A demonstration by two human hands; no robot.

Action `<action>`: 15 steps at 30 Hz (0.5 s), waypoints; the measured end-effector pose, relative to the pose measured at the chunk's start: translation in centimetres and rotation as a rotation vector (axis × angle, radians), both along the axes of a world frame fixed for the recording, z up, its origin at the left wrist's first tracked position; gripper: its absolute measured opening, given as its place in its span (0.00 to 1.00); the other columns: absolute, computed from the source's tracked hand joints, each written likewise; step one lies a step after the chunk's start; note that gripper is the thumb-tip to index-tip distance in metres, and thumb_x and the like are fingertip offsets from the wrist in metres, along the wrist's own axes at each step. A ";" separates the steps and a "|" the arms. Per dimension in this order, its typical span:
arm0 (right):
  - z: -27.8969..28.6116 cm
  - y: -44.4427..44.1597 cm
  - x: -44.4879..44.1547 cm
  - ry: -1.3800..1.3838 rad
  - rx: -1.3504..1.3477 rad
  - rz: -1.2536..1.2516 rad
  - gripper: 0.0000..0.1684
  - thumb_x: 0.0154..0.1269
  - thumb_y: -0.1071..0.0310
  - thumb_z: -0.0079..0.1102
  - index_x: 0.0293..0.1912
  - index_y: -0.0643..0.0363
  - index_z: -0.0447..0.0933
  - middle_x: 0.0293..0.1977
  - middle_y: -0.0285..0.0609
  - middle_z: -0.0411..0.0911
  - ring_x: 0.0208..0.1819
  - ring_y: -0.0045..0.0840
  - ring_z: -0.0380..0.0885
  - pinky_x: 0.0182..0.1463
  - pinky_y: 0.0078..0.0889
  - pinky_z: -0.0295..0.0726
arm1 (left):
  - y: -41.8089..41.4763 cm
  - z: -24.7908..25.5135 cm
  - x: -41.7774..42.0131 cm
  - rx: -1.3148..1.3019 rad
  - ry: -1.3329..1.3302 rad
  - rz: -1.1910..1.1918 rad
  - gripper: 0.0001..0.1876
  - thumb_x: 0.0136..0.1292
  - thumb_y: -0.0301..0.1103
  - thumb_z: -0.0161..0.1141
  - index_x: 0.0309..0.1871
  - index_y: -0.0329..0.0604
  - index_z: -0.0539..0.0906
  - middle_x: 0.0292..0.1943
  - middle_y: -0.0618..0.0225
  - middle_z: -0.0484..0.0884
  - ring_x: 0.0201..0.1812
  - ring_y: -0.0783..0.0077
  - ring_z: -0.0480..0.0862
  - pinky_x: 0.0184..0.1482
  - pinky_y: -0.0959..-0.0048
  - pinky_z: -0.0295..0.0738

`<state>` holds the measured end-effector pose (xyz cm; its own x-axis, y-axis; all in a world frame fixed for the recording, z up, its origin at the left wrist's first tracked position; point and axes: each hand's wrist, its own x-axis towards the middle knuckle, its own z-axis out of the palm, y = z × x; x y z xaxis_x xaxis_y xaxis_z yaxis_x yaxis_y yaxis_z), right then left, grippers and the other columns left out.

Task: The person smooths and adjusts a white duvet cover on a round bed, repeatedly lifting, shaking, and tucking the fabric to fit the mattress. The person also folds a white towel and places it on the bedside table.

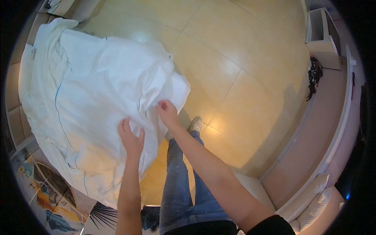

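Note:
A large rumpled white bed sheet or cover (97,88) with thin blue lines lies spread over a bed on the left. Over its lower middle, my left hand (131,138) has its fingers apart and nothing held; whether it touches the fabric cannot be told. My right hand (166,110) is closed near the right edge of the fabric, with folds bunching beside it. Whether cloth is pinched in those fingers is not clear.
A padded headboard (14,85) lines the far left. Tiled floor (223,73) lies right of the bed. Along the right wall are a pale cabinet (320,50), a dark bundle (315,76) and pillows (311,202). Decorated panels (55,194) stand at lower left.

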<state>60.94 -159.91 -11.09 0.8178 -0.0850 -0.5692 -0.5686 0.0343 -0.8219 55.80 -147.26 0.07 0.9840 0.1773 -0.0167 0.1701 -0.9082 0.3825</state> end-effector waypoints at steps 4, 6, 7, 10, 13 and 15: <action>-0.3 -2.3 -4.2 0.112 0.071 0.104 0.15 0.54 0.66 0.61 0.39 0.63 0.72 0.29 0.37 0.74 0.31 0.20 0.72 0.37 0.22 0.72 | 0.0 -2.7 5.6 0.179 0.088 0.029 0.41 0.44 0.32 0.66 0.63 0.41 0.58 0.60 0.41 0.55 0.58 0.42 0.60 0.58 0.53 0.59; 0.4 -4.2 -4.7 0.281 0.250 0.136 0.13 0.56 0.66 0.59 0.40 0.62 0.72 0.30 0.36 0.75 0.32 0.19 0.72 0.37 0.22 0.72 | 0.5 -4.2 7.5 0.148 0.196 0.129 0.41 0.43 0.32 0.66 0.62 0.42 0.60 0.59 0.43 0.59 0.57 0.45 0.63 0.57 0.55 0.61; 0.8 -5.2 -4.8 0.366 0.334 0.145 0.13 0.56 0.67 0.58 0.41 0.62 0.72 0.31 0.36 0.75 0.32 0.19 0.72 0.37 0.21 0.71 | 0.8 -4.9 8.4 0.127 0.250 0.174 0.40 0.42 0.32 0.66 0.62 0.42 0.60 0.59 0.44 0.60 0.57 0.47 0.64 0.56 0.57 0.63; 2.1 -6.9 -3.8 0.415 0.272 0.141 0.12 0.60 0.66 0.55 0.42 0.60 0.71 0.34 0.35 0.76 0.34 0.18 0.73 0.37 0.20 0.71 | 4.4 -6.2 10.0 -0.044 0.270 0.160 0.35 0.41 0.30 0.64 0.58 0.41 0.67 0.48 0.51 0.74 0.48 0.52 0.74 0.50 0.61 0.68; 4.0 -8.0 -0.8 0.445 0.291 0.213 0.13 0.62 0.61 0.55 0.43 0.56 0.72 0.36 0.34 0.76 0.38 0.16 0.72 0.42 0.22 0.69 | 7.2 -5.2 10.6 -0.180 0.427 0.039 0.27 0.39 0.26 0.60 0.50 0.38 0.75 0.32 0.56 0.81 0.35 0.57 0.79 0.40 0.66 0.73; 4.2 -8.0 1.6 0.509 0.447 0.156 0.18 0.63 0.57 0.53 0.49 0.55 0.70 0.43 0.36 0.75 0.45 0.19 0.71 0.47 0.25 0.69 | 7.2 -3.3 11.5 -0.449 0.562 0.085 0.22 0.38 0.24 0.58 0.44 0.36 0.78 0.27 0.59 0.81 0.31 0.62 0.79 0.37 0.68 0.73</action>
<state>62.59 -167.96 -6.85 0.4237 0.3441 -0.8379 -0.9052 0.1937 -0.3781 67.31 -140.08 -3.27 0.7884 0.1106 -0.6051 0.5139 -0.6590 0.5491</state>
